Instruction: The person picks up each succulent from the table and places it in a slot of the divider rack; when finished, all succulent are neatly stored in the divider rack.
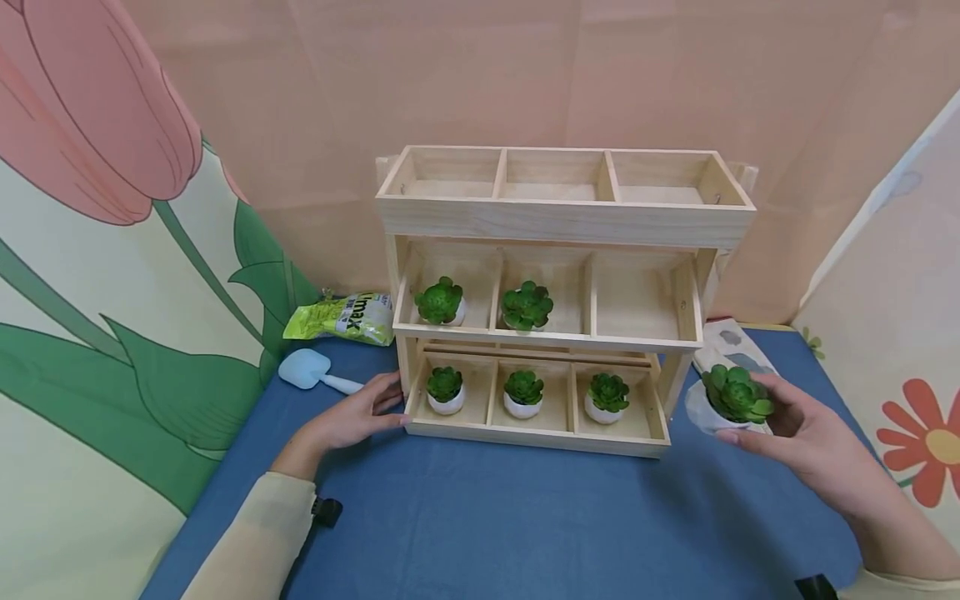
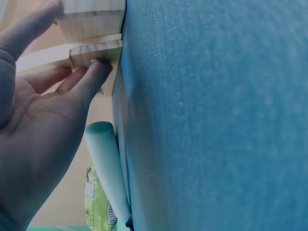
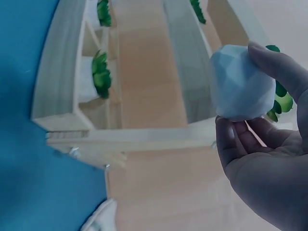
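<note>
My right hand (image 1: 821,442) holds a potted succulent (image 1: 737,393) in the air, right of the three-tier wooden shelf (image 1: 562,222). Its white faceted pot (image 3: 240,84) sits between thumb and fingers in the right wrist view. At the shelf's lower left corner, my left hand (image 1: 358,418) grips the bottom tier, thumb at the front and fingers against the side. Three small succulents stand in the bottom tier, one per compartment. On the middle tier, a succulent (image 1: 439,301) is in the left compartment and another succulent (image 1: 527,306) in the centre one; its right compartment is bare.
Left of the shelf, a light-blue toy shovel (image 1: 304,368) lies on the blue cloth (image 1: 510,525) before a green bag (image 1: 341,318). A white printed packet (image 1: 731,343) lies behind the raised pot. A peach backdrop (image 1: 480,67) stands behind the shelf.
</note>
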Demonstrator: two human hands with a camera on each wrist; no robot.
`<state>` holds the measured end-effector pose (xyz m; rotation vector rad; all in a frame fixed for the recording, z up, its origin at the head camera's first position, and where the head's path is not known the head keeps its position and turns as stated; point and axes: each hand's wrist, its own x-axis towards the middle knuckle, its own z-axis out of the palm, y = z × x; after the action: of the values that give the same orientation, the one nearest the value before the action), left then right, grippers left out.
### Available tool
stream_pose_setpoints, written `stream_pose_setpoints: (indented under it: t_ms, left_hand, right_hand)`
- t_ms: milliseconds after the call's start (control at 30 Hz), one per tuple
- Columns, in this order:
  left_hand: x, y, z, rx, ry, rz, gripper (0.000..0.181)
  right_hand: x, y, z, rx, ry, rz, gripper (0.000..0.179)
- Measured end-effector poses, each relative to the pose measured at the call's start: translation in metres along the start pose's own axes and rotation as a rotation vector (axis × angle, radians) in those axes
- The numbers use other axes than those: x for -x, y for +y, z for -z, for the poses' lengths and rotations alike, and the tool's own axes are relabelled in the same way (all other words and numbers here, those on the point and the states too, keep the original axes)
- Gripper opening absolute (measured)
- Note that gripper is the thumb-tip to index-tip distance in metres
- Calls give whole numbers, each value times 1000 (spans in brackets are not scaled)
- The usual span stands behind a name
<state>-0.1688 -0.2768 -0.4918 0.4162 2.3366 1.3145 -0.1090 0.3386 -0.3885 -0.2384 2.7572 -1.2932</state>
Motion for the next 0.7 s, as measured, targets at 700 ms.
stream_pose_setpoints:
  t_ms: [700]
  left_hand:
    - [-1, -1, 0, 3, 2, 15, 93]
  right_hand:
    - [-49, -74, 9, -52, 37, 130, 69]
